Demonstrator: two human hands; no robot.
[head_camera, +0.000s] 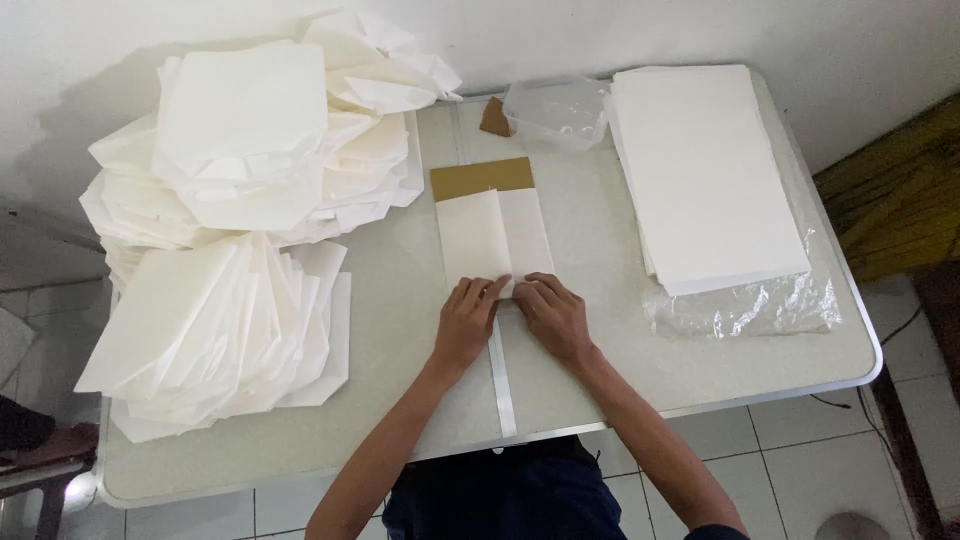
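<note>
On the table, middle: a folded white paper sheet (494, 238) lies flat, its two side flaps turned in so that they meet along a line down the centre.
Under the sheet: a brown cardboard piece (481, 177) shows beyond the far edge of the paper; the rest of it is covered.
Left hand: the left hand (466, 323) lies palm down on the near edge of the sheet, fingers (478, 293) stretched and pressing on the left flap. It is flat and spread, it grips nothing.
Right hand: the right hand (556, 314) presses the near edge on the right flap, fingers bent a little. It also closes around nothing.
Hands together: the two hands are just beside each other, fingertips almost meeting at the centre line.
Table: a pale folding table (400, 330) with a metal strip down its middle; the hands rest over this strip.
Left side: a big loose heap of folded white papers (240, 230) covers the left part of the table, some fanned out near the front edge.
Right side: a neat stack of flat white sheets (700, 165) lies on crumpled clear plastic wrap (745, 305).
Far edge: a crumpled clear plastic bag (558, 110) lies between the heap and the stack, with a small brown scrap (494, 118) touching it.
Floor: white tiles (800, 440) are visible below the table edge.
</note>
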